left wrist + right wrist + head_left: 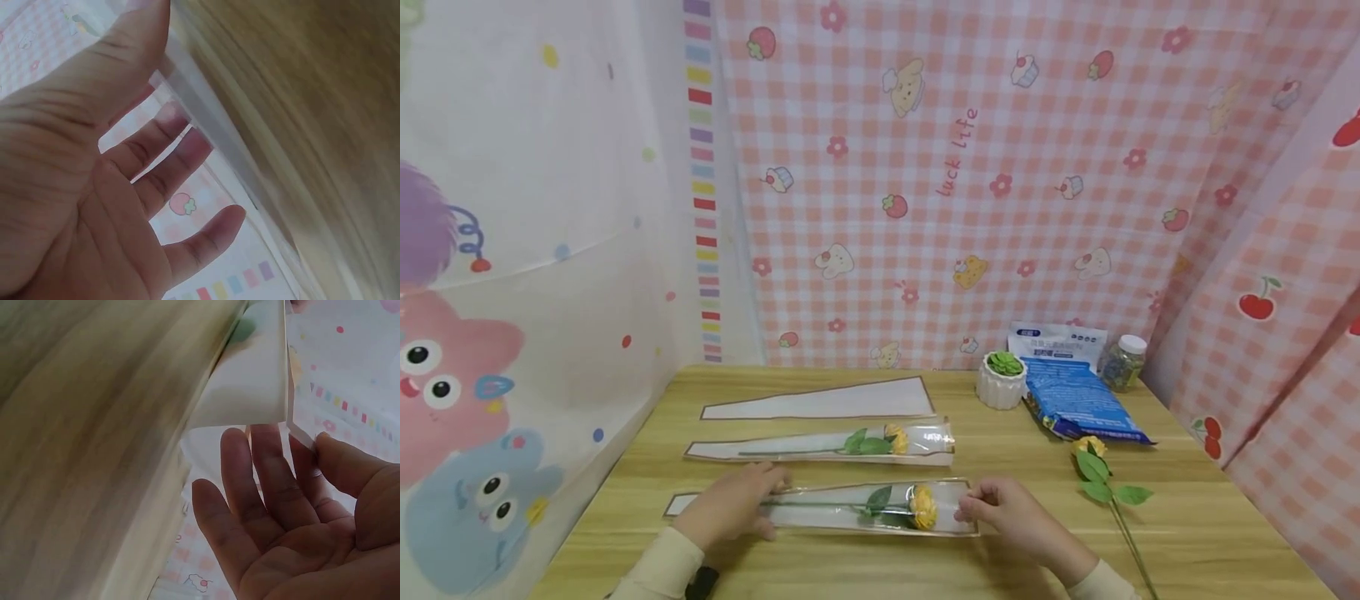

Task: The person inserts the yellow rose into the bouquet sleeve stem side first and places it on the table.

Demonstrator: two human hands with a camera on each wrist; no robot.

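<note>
A clear flower sleeve with brown edging (820, 529) lies nearest the front of the table, a yellow artificial rose (923, 507) inside it. My left hand (733, 504) rests across the sleeve's narrow part, its fingers (165, 169) fairly straight and touching it. At the wide end, my right hand (1015, 517) pinches the sleeve's edge between thumb and forefinger; its other fingers (237, 462) are spread below. Behind lies a second sleeve (715, 451) with another yellow rose (896, 438), and beyond it a flat sleeve (827, 401) without a flower.
A loose yellow rose (1096, 471) lies on the right of the wooden table (1022, 450). Behind it are a blue and white bag (1075, 387), a potted succulent (1002, 379) and a lidded jar (1123, 364). A black object (702, 582) shows by the left sleeve. Patterned curtains surround the table.
</note>
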